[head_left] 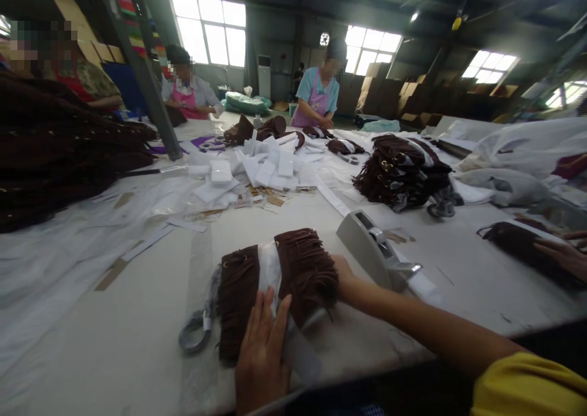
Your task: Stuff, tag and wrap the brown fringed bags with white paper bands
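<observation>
A dark brown fringed bag (300, 275) lies on the table in front of me, with a white band (269, 266) around its middle. My left hand (263, 349) rests on the near side of the bag, fingers stretched out over the band. At the bag's right end is my right hand (343, 275), touching the fringe; its fingers are hidden behind the bag. A grey plastic-wrapped ring (195, 333) on a strap extends from the bag's left side. Beyond my right forearm stands a grey tape dispenser (373, 248).
A stack of brown fringed bags (403, 171) sits at back right, a large brown pile (59, 153) at left. White foam pieces (270, 165) cover the table's middle. A co-worker's hand (562, 257) touches another bag at right. Several people work across the table.
</observation>
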`<state>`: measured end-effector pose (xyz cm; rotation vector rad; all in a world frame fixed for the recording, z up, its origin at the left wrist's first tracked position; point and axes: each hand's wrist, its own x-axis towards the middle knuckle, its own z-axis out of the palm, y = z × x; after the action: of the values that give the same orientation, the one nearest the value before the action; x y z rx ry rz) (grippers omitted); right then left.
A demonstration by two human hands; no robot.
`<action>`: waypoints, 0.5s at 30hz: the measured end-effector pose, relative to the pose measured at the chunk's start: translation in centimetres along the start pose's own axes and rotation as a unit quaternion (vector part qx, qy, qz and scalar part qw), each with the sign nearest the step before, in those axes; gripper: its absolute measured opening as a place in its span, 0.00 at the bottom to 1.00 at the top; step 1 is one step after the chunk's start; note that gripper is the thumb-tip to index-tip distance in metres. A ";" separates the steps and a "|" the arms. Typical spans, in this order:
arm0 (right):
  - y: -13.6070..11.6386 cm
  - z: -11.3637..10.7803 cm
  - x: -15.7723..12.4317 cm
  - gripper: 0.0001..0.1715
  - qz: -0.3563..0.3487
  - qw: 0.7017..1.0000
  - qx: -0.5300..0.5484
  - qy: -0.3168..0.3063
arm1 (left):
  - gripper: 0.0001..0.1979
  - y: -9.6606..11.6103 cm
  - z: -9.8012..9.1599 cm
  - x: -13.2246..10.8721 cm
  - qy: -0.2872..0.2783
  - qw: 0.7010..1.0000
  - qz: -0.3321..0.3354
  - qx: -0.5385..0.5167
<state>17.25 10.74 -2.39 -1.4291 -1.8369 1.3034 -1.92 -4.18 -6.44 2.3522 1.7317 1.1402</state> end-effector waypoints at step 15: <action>1.1 1.9 0.6 0.11 -0.150 0.984 -0.093 0.033 | 0.48 0.5 -0.6 1.7 -0.046 0.998 -0.025 0.021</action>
<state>16.09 10.55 -4.31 -1.2063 -2.0763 0.9470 -1.66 -3.23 -4.90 2.3297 1.7904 0.9805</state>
